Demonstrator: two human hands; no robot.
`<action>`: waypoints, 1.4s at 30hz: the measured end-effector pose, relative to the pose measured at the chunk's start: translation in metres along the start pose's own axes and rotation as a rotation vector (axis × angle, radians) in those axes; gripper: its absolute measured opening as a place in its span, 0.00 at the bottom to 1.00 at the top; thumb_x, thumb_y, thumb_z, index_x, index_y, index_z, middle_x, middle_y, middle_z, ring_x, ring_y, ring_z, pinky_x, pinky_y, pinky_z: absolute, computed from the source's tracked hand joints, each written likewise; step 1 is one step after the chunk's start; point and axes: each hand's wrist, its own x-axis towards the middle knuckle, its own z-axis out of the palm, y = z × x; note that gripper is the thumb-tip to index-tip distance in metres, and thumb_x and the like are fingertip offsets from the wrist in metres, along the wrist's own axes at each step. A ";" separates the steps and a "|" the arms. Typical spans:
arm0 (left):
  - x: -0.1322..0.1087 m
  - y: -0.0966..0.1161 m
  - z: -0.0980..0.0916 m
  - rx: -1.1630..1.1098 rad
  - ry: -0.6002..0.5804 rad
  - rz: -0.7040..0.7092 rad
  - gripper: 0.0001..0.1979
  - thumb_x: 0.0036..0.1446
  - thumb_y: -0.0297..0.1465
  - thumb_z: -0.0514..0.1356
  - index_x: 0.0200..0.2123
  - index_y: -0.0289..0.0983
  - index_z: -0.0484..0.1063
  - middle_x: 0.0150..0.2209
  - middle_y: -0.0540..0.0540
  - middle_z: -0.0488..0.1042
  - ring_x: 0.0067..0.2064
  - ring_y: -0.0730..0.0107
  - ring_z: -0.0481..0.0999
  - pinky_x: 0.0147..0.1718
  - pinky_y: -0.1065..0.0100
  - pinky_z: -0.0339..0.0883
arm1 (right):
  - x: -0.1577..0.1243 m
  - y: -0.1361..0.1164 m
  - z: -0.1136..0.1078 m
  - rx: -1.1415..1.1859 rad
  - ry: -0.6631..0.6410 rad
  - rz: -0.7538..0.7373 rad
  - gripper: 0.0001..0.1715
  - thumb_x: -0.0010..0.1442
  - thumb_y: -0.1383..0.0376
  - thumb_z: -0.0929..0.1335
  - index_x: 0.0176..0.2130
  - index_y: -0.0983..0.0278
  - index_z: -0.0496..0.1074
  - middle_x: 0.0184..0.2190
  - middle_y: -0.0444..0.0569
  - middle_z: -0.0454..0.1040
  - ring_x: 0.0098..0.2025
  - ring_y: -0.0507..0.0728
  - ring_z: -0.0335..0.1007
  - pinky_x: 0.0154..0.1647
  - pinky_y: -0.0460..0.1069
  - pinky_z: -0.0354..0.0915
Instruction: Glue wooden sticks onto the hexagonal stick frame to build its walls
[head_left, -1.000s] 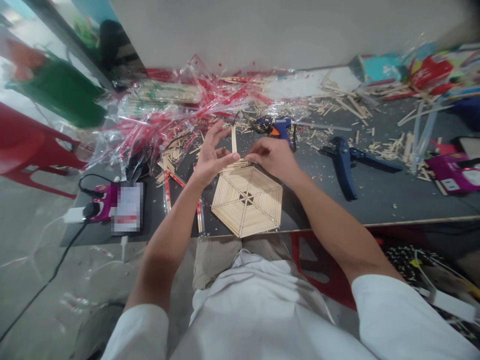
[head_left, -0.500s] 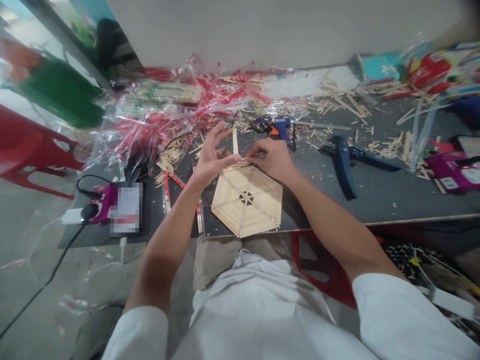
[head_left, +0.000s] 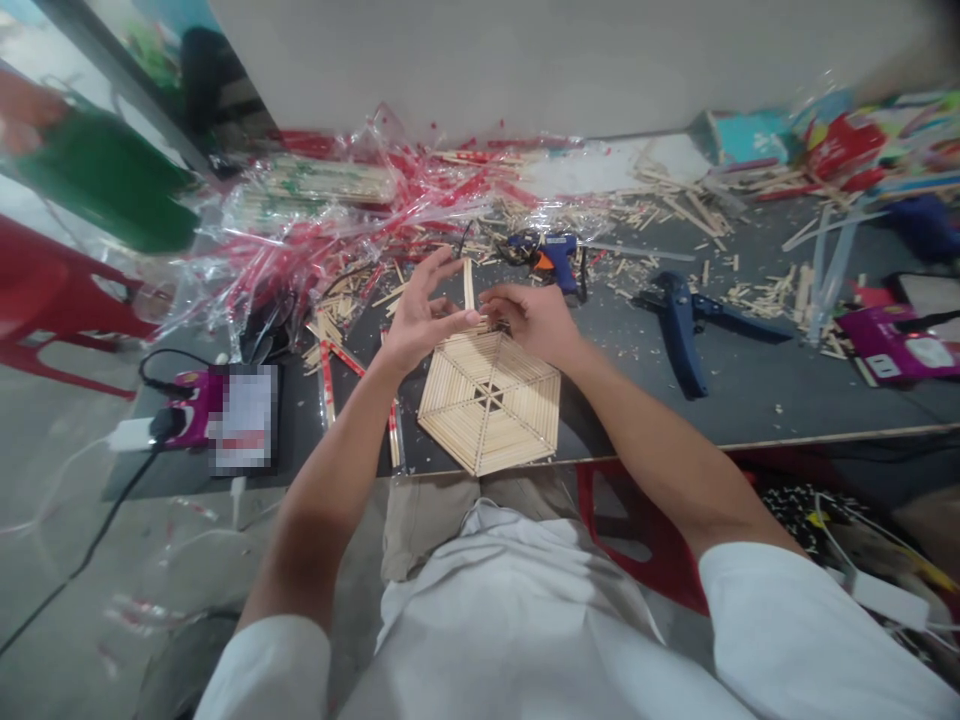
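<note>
A hexagonal panel of pale wooden sticks (head_left: 517, 420), with a small open centre crossed by spokes, lies at the table's front edge. My left hand (head_left: 424, 315) is at its upper left corner, fingers spread and thumb stretched toward the panel's far edge. A short pair of pale sticks (head_left: 469, 283) points away from me between the left fingertips and thumb; whether the hand touches them I cannot tell. My right hand (head_left: 536, 318) is at the far edge, thumb and forefinger pinched close to the left thumb. What lies in that pinch is hidden.
A blue glue gun (head_left: 559, 260) lies beyond my right hand, with a blue cutter (head_left: 682, 330) to its right. Plastic wrappers (head_left: 300, 240) and stick offcuts (head_left: 690, 215) cover the back. At left are a phone (head_left: 244, 415) and a purple power strip (head_left: 191, 405).
My right fingers have shifted slightly left and are more curled at the panel's far edge. The left hand keeps its pose. The whole view has moved a little.
</note>
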 end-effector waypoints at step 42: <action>-0.001 0.005 0.003 0.022 -0.057 0.087 0.68 0.42 0.52 0.79 0.76 0.62 0.39 0.72 0.37 0.62 0.40 0.66 0.83 0.36 0.63 0.79 | 0.000 -0.021 -0.002 0.274 0.019 0.042 0.33 0.58 0.39 0.76 0.53 0.56 0.81 0.44 0.49 0.82 0.42 0.57 0.79 0.48 0.54 0.77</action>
